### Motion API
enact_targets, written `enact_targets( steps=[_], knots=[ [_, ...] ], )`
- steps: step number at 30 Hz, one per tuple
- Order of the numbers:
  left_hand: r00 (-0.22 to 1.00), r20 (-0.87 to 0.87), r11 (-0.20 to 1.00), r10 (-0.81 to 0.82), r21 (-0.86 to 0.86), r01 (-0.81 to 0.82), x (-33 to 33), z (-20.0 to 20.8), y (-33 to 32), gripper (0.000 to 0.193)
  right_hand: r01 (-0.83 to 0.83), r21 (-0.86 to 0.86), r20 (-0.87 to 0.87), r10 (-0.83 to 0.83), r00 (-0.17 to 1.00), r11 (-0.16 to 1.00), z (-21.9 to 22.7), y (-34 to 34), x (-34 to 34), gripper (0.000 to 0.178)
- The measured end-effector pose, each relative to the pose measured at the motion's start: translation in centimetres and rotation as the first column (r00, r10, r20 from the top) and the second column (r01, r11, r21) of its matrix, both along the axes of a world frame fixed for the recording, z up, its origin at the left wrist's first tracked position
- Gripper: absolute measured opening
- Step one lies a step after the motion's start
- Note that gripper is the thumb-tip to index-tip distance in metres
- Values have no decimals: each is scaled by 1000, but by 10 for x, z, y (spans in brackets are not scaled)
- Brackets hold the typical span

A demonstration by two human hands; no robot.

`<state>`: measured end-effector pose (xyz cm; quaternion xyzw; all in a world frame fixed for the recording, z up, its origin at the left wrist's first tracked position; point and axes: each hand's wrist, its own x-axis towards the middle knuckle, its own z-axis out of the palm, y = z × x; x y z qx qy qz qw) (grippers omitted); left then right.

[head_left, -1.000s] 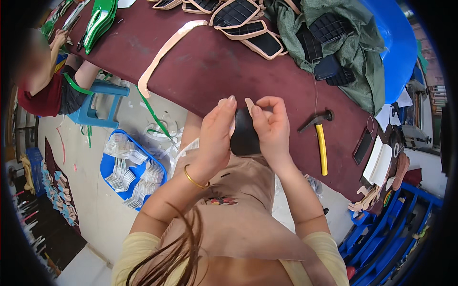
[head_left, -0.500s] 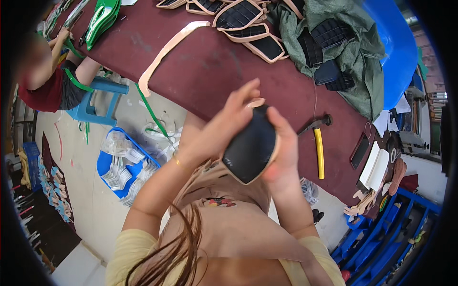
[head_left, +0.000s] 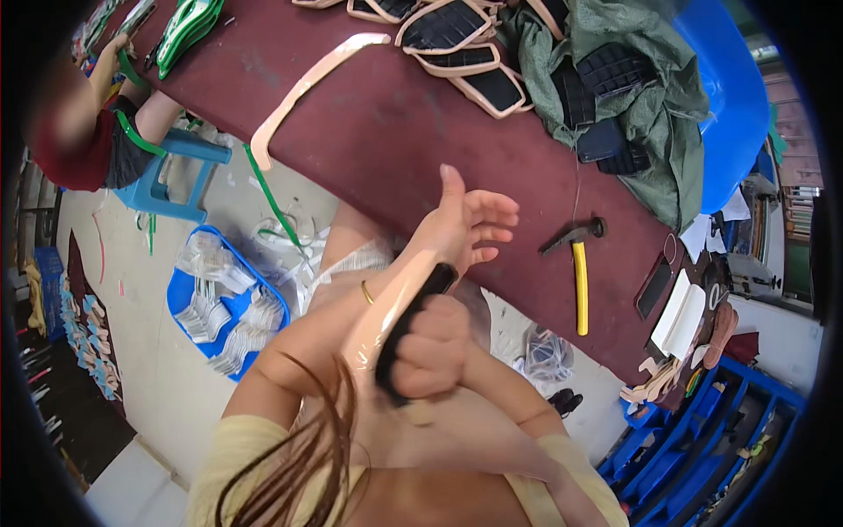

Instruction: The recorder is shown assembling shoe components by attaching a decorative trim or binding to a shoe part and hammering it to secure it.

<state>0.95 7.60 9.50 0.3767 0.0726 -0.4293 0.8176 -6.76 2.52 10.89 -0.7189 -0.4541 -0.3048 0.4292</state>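
Note:
My right hand [head_left: 434,350] is closed in a fist around a black pad with a glossy peach edge [head_left: 386,314], held on edge in front of my apron. Its black face lies toward my right fingers and the shiny peach side is turned to my left forearm, very near it; whether they touch I cannot tell. Beyond it, my left hand [head_left: 467,220] is open and empty, thumb up and fingers spread, near the edge of the dark red table [head_left: 378,149]. A bent glossy peach strip [head_left: 307,92] lies on the table ahead.
Several black pads with peach rims [head_left: 448,44] lie at the far side, beside a green cloth sack [head_left: 659,176] holding black pieces. A yellow-handled hammer [head_left: 580,285] lies at right, near a phone [head_left: 654,285]. Left are a blue basin [head_left: 180,285] and a seated person [head_left: 66,140].
My right hand has brought the pad down toward me and turned it from face-up onto its edge. My left hand has come off it and opened.

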Motion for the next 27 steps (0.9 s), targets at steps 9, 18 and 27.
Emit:
enact_targets(
  steps=[9, 18, 27],
  knots=[
    [888, 372, 962, 270, -137, -235, -30, 2, 21, 48, 719, 679, -406, 742, 534, -146, 13, -55, 27, 37],
    [708, 657, 947, 258, -29, -319, -34, 10, 16, 76, 700, 711, -475, 689, 547, -66, 15, -46, 28, 37],
    [701, 709, 945, 80, 169, -279, -30, -7, 18, 72, 708, 700, -688, 361, 630, 97, 15, -27, 20, 41]
  ],
)
